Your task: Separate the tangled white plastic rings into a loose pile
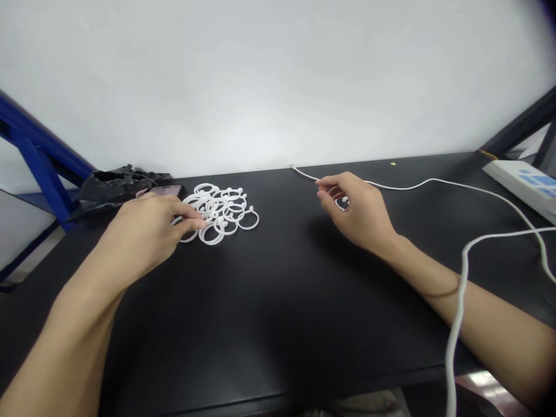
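Note:
A loose heap of thin white plastic rings (249, 226), each with a small round knob, lies on the black table. My left hand (150, 229) is at the heap's left side, thumb and forefinger pinched together on a white ring; its fingers cover part of what they grip. Farther right, my right hand (358, 208) hovers over the table with fingers curled and a gap between thumb and forefinger. Through that gap shows part of another white ring (340, 204), mostly hidden by the hand; it seems to lie on the table.
Behind my left hand lie a phone (167, 190) and a crumpled black plastic bag (110, 188). A white cable (417, 186) runs along the back; a thicker part (457, 324) crosses over my right forearm. A white box (523, 184) with blue labels stands at right.

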`<state>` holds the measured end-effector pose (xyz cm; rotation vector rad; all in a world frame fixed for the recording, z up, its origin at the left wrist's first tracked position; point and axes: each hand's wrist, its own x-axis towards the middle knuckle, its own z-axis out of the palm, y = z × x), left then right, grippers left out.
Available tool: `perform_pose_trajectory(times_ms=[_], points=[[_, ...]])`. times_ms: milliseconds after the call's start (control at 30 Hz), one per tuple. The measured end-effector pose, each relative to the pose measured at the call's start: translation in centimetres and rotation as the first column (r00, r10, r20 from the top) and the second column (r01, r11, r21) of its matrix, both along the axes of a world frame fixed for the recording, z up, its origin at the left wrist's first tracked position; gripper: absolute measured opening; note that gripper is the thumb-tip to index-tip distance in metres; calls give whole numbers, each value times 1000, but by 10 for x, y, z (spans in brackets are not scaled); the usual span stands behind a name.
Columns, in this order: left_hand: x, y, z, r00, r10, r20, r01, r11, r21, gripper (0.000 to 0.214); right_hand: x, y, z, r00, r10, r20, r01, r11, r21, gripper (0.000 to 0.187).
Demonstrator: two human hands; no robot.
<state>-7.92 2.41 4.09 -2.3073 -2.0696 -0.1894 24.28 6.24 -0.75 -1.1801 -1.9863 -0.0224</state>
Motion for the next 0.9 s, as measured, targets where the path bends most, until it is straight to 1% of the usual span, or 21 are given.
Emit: perform_pose_trajectory(times_ms=[133, 200, 267, 367, 433, 500, 567, 633, 733, 833, 900], points=[[-1, 4, -9, 997, -33, -71, 32, 999, -7, 23, 3, 1, -1, 999, -26, 39, 26, 1000, -16, 18], [-2, 6, -11, 996, -30, -86, 29, 1000, -11, 21, 6, 3, -1, 990, -90, 107, 93, 995, -20, 20], [-2, 7, -12, 996, -26, -82, 25, 1000, -4, 18, 10, 6, -1, 957, -193, 217, 197, 980, 1, 25], [0, 4, -10, 998, -54, -36, 58, 992, 110, 15, 19, 13, -1, 866, -353, 354, 362, 931, 45, 35], [3, 2, -9, 994, -108, -5, 106, 970, 218, 16, 24, 17, -1, 817, -428, 387, 446, 894, 47, 42], [8, 1, -8, 988, -155, 12, 145, 947, 288, 16, 29, 19, -3, 789, -468, 398, 500, 866, 26, 48], [14, 0, -9, 983, -180, 36, 159, 931, 329, 15, 32, 21, -5, 784, -459, 417, 517, 856, -29, 49], [22, 0, -13, 971, -229, 72, 189, 916, 354, 13, 32, 21, -7, 800, -406, 442, 496, 862, -106, 43], [34, -1, -21, 924, -366, 107, 306, 880, 362, 13, 30, 21, -7, 844, -321, 430, 434, 880, -194, 32], [44, -3, -30, 869, -485, 100, 427, 836, 343, 16, 26, 20, -5, 880, -287, 377, 391, 890, -234, 29], [51, -4, -35, 848, -521, 96, 466, 821, 330, 17, 23, 17, -3, 890, -287, 354, 379, 897, -226, 30]])
